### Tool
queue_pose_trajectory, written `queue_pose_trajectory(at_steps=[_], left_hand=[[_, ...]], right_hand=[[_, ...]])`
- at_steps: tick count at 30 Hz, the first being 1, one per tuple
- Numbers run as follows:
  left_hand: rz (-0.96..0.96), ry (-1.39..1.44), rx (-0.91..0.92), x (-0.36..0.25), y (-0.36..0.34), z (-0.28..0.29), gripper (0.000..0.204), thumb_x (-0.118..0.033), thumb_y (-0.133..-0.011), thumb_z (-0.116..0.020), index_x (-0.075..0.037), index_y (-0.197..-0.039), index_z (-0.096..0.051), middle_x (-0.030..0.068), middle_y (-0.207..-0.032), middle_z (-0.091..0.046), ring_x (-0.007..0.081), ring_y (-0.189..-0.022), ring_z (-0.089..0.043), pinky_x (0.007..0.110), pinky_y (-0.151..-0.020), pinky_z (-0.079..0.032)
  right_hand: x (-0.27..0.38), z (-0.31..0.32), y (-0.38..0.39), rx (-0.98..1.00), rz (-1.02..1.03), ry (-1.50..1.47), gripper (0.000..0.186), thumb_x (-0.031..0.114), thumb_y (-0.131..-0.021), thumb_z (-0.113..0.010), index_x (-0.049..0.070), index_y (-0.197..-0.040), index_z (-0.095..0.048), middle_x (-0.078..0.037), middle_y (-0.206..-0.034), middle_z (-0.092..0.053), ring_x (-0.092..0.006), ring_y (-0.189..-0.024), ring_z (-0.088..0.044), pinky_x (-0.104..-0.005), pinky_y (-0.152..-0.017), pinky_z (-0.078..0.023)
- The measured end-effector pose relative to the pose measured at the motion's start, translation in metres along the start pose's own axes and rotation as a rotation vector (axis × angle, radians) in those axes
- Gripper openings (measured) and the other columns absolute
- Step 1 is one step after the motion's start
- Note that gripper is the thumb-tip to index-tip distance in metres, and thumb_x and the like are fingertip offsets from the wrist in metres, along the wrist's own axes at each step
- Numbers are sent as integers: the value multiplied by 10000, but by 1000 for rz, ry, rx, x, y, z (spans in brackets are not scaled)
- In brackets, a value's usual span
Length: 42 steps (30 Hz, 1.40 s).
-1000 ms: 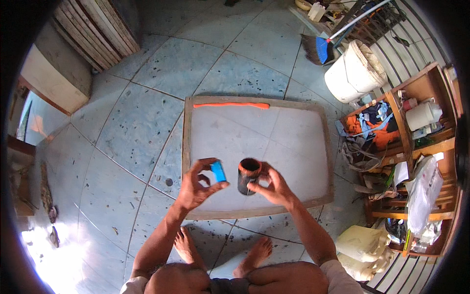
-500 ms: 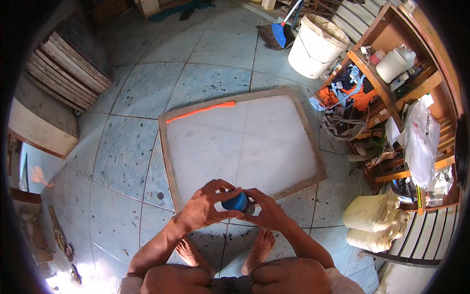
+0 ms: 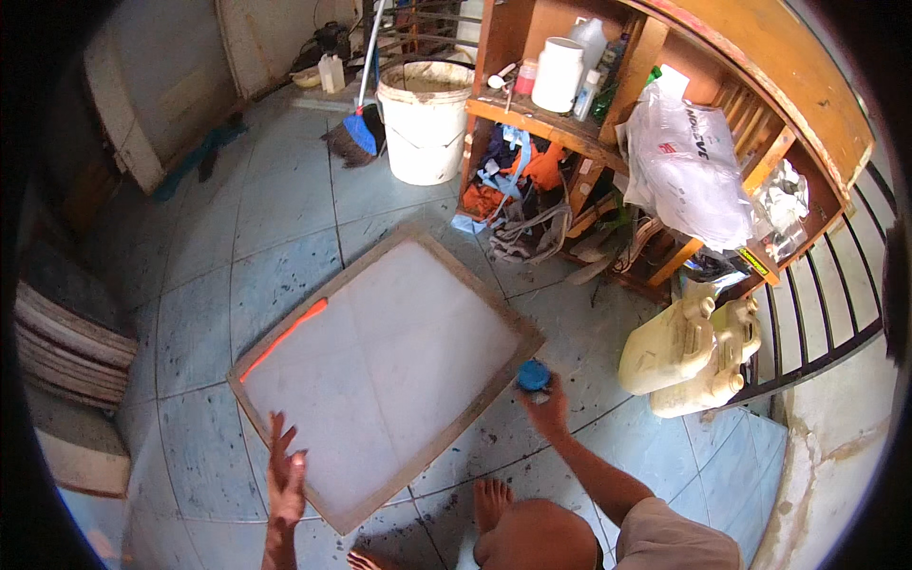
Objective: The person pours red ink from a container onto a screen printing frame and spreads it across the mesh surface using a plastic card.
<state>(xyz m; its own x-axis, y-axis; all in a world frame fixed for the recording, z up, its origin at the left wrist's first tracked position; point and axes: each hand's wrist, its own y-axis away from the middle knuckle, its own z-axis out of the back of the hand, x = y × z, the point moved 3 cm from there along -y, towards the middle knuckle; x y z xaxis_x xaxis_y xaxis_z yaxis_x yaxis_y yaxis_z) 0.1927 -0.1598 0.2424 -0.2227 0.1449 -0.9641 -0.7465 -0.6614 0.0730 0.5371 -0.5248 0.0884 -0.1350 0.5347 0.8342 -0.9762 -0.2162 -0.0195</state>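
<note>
My right hand (image 3: pixel 545 407) is closed round a small container with a blue lid (image 3: pixel 532 372), held by the frame's right corner. My left hand (image 3: pixel 286 467) is empty, its fingers apart, near the lower-left side of the wooden frame (image 3: pixel 444 461). Pale translucent mesh (image 3: pixel 389 370) fills that frame, and a streak of thick orange stuff (image 3: pixel 283 336) runs along its upper-left edge. The frame lies in front of my bare feet. The container's body is mostly hidden.
A white bucket (image 3: pixel 423 138) stands beside a broom (image 3: pixel 350 142). A wooden shelf unit (image 3: pixel 522 114) holds bottles, cloths and plastic bags. Two yellowish jugs (image 3: pixel 655 351) sit at the right by metal bars (image 3: pixel 826 294). Boards (image 3: pixel 62 347) are stacked at the far left.
The blue lid is now on the container. My left hand has let go and moved left, while my right carries the container rightward. The view has swung toward the shelves.
</note>
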Motion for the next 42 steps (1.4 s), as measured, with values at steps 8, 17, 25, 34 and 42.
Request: queue_pose_trajectory(at_steps=[8,17,25,34,42], left_hand=[[175,-109,-176,50,20,66,1048,-715,-905,-629,-43,-1630,-282,227,-1654,-320,423,-1436,-435,561,-1055,-457],[197,-13,-284,132,72,162,921,-546,-955,-684,-178,-1664,-226,113,-1710,-234,378,-1501,-366,612,-1019,-495],[319,-7,-684,143,118,234,723,-449,-1032,-606,-150,-1629,-329,115,-1653,-365,425,-1377,-484,617,-968,-521],[720,-210,-737,250,288,216,672,-442,-998,-659,-31,-1497,-478,217,-1554,-447,402,-1332,-504,505,-1067,-464],[1059,-906,-450,241,451,199,727,-474,-943,-718,61,-1403,-539,297,-1406,-548,429,-1381,-459,502,-1197,-345]], right_hand=[[-116,65,-96,-276,-172,169,884,335,-770,-903,34,-1462,-443,-214,-1331,-644,-378,-1238,-624,-449,-1037,-490],[41,194,-113,-568,626,456,831,292,-860,-783,-27,-1501,-362,-233,-1452,-484,-385,-1349,-478,-491,-1166,-352],[278,350,-351,-689,781,343,196,121,-1011,-630,38,-1167,-714,-168,-916,-759,-265,-823,-742,-372,-753,-571],[175,353,-528,-116,559,1076,499,384,-1057,-512,-15,-1343,-600,-239,-1302,-660,-376,-1174,-644,-435,-1062,-491],[182,382,-555,117,541,1251,429,353,-1062,-540,54,-1365,-597,-232,-1337,-632,-387,-1252,-585,-473,-1104,-447]])
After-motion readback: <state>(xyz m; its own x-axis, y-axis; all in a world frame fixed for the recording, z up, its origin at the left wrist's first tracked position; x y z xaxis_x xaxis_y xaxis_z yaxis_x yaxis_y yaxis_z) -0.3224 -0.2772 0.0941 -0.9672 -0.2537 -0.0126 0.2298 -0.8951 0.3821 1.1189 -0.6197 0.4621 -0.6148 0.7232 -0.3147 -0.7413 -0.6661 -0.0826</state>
